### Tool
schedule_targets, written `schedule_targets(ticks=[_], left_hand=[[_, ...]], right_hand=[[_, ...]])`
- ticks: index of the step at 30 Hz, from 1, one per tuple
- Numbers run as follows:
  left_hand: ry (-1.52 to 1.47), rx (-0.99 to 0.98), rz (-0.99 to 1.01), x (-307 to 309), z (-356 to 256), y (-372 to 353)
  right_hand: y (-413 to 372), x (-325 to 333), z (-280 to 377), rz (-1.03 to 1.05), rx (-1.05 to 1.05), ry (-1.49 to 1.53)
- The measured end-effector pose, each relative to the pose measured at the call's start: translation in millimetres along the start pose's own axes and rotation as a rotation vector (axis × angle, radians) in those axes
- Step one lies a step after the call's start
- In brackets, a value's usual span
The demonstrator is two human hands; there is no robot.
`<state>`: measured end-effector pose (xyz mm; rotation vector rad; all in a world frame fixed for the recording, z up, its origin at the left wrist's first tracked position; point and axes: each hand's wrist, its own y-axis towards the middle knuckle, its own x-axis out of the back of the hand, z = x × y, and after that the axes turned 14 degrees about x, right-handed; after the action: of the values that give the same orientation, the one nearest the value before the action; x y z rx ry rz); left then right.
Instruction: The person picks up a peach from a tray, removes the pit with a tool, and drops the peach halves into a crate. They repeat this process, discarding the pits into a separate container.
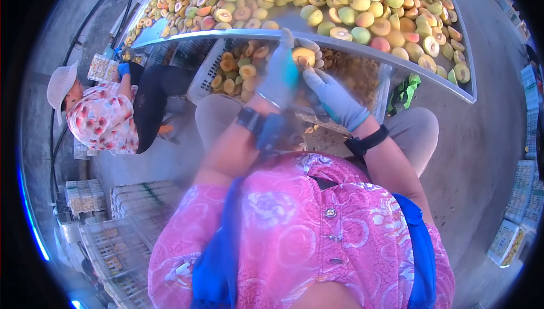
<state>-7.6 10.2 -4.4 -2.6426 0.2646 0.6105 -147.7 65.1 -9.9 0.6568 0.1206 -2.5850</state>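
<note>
My left hand (279,73), in a pale glove with a teal patch, holds a yellow-orange peach-like fruit (304,55). Its fingers curl behind the fruit. My right hand (338,100), also gloved, has its fingertips pinched together at the fruit's lower end; whether a small tool is in them I cannot make out. Both hands are just below the metal edge (362,50) of a raised tray heaped with whole and halved fruit (362,20). Beneath them stand a white crate (207,73) with fruit halves and another crate (383,85) with small brownish pieces.
At the left a person in a hat (102,105) sits by the same tray, a blue glove near a small basket (103,68). Stacked plastic crates (122,241) stand behind at lower left. More crates (506,244) line the right side. A green bag (404,92) hangs under the tray.
</note>
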Motion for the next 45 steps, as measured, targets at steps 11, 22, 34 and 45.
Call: schedule_targets(ticks=[11,22,34,45], left_hand=[[0.117,0.089,0.009,-16.4,-10.7,-15.8],[0.056,0.026,0.407,-5.9,-0.5,-3.7],[1.172,-0.695,-0.547,78.5,-64.8,44.1],[2.032,-0.614,0.157,22.2,-72.9,159.0]], right_hand=[[-10.8,15.4,13.4,0.179,-0.115,0.234],[-10.1,23.7,-12.8,0.373,-0.240,0.772],[3.1,52.1,-44.3,0.097,0.012,1.104],[11.1,39.2,-25.4,-0.159,-0.045,0.833]])
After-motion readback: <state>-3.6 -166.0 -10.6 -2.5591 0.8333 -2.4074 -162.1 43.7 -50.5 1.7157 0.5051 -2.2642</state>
